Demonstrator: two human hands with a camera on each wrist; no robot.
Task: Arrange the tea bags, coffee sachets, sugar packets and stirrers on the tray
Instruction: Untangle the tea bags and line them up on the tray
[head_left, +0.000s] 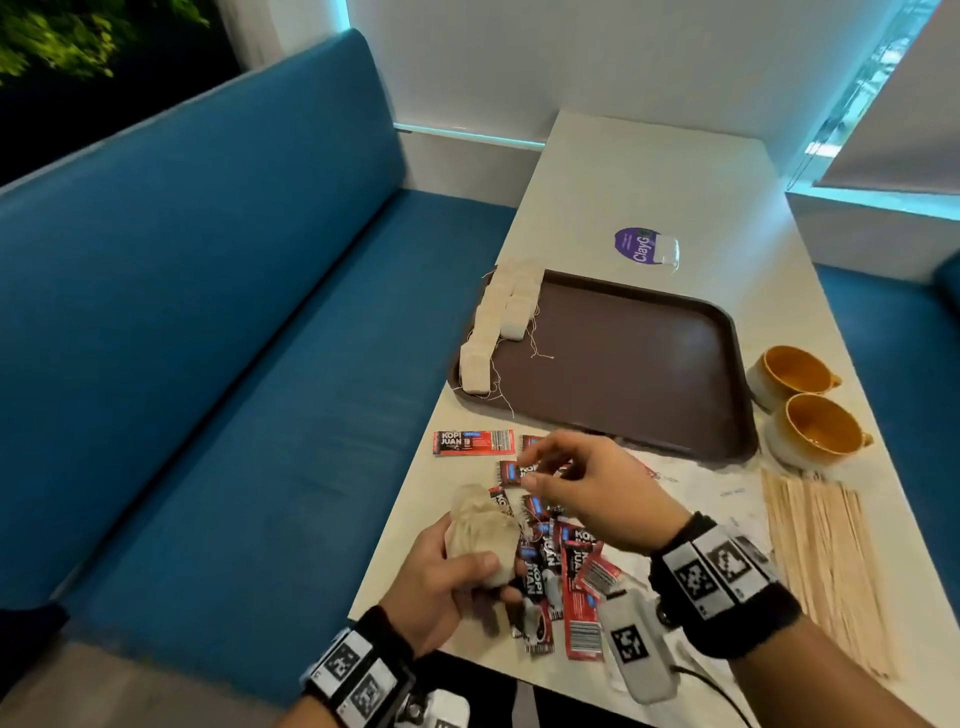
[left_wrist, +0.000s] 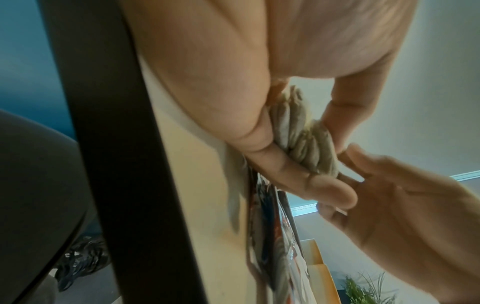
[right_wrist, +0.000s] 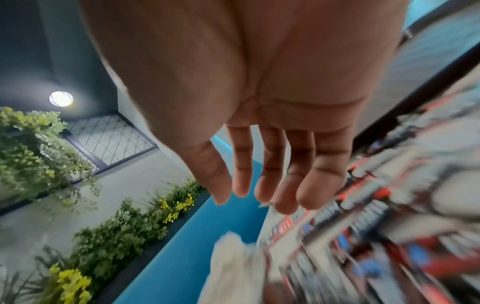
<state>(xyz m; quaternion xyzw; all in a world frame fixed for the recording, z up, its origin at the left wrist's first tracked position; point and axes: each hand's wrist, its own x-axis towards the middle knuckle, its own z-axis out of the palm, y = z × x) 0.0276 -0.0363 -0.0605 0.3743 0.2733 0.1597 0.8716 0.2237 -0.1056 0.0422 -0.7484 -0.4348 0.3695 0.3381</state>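
While the left hand (head_left: 441, 577) clutches a bundle of tea bags (head_left: 480, 525), the right hand (head_left: 587, 493) hovers just beside them, fingers loose, empty.

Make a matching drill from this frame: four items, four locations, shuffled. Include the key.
Items
1. tea bag rows
2. coffee sachets
3. stirrers
4. tea bag bunch

Locations
A. gripped in the left hand
B. scattered on the table under the right hand
C. along the left edge of the tray
D. laid out on the table near two cups

Pairs: 1-C, 2-B, 3-D, 4-A
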